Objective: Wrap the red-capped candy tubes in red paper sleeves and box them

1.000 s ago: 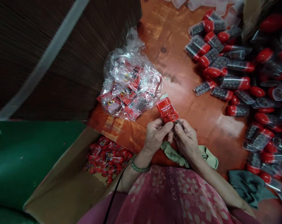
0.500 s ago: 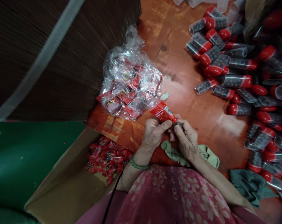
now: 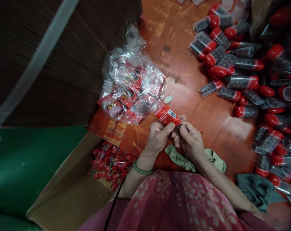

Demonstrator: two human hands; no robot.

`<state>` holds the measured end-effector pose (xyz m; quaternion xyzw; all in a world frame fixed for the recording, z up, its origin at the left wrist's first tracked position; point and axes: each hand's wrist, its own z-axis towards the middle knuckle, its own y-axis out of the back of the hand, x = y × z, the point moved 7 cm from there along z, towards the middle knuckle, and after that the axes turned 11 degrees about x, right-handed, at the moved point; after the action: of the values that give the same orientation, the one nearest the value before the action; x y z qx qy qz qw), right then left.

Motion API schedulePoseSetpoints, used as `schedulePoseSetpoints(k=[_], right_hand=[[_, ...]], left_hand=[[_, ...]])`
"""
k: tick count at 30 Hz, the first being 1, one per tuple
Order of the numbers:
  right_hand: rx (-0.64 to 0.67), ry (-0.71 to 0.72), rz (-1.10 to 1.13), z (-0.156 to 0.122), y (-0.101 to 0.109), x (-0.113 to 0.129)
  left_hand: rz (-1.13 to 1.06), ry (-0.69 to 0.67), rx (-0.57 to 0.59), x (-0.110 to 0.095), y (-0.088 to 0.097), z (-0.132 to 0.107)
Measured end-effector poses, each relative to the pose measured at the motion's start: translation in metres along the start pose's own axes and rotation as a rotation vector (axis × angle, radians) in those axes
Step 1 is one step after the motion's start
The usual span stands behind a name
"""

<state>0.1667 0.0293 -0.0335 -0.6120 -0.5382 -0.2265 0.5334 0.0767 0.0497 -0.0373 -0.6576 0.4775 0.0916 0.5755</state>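
Both hands hold a red printed packet (image 3: 167, 115) with a white barcode label, over the tabletop (image 3: 203, 118). A dark, dotted end shows at its lower right, between the thumbs. My left hand (image 3: 158, 136), wearing a green bead bracelet (image 3: 142, 170), pinches the packet's lower side with the thumb on top. My right hand (image 3: 191, 136) grips the dark dotted end between thumb and fingers. Some of its fingertips are hidden beneath. Close behind the packet lies a clear plastic bag (image 3: 133, 83) full of similar red packets.
Many clear tubes with red rounded ends (image 3: 243, 82) lie heaped at the right. A cardboard box (image 3: 63, 189) at lower left holds a pile of small red packets (image 3: 112, 162). A pale green cloth (image 3: 179, 158) and a dark green cloth (image 3: 256, 191) lie near the table's front.
The whole view has shifted slightly. Both hands keep hold of the packet in almost the same place, and more of the dark dotted end shows between the thumbs.
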Motion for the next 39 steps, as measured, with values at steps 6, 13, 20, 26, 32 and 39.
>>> schedulePoseSetpoints(k=[6,13,20,26,32,39], right_hand=[[-0.094,0.234,-0.587,-0.008,-0.001,0.028],[-0.167,0.412,-0.84,-0.013,-0.004,0.034],[-0.14,0.27,-0.564,-0.008,0.001,0.024],[-0.007,0.065,-0.029,0.003,0.005,0.009],[0.118,0.023,0.078,0.008,0.005,-0.002],[0.095,0.116,-0.335,0.0,0.0,0.009]], left_hand=[[-0.042,-0.066,-0.1,-0.005,0.004,0.002],[-0.068,-0.12,-0.152,-0.006,0.009,0.005],[-0.068,-0.093,-0.089,-0.006,0.006,0.004],[-0.036,-0.057,-0.012,-0.001,0.001,0.003],[-0.016,-0.027,0.037,0.0,-0.002,0.0],[-0.016,-0.067,-0.081,0.002,0.001,-0.002]])
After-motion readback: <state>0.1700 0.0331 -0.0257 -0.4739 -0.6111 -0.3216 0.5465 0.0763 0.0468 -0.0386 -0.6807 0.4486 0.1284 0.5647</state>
